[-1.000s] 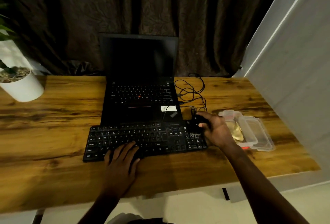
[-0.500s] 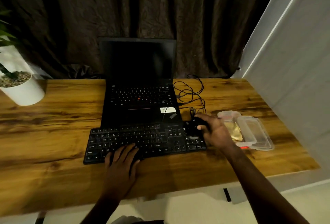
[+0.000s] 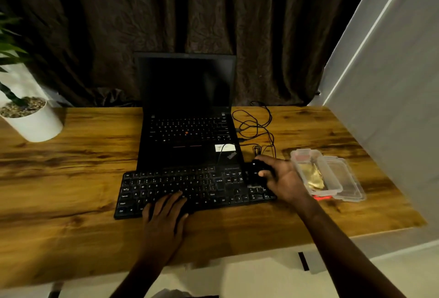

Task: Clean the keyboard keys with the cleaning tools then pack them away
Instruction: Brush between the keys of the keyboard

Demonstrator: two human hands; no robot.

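We see a black keyboard (image 3: 190, 190) with white lettering on a streaked honey-brown wooden desk (image 3: 71, 179). Behind the keyboard, a black laptop (image 3: 187, 119) shows one red dot. Right of the keyboard, a clear box (image 3: 332, 179) holds something yellow.

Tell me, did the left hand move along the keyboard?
No. The left hand still lies flat on the keyboard's front rows, left of its middle, same spot as before. The right hand grips a dark tool.
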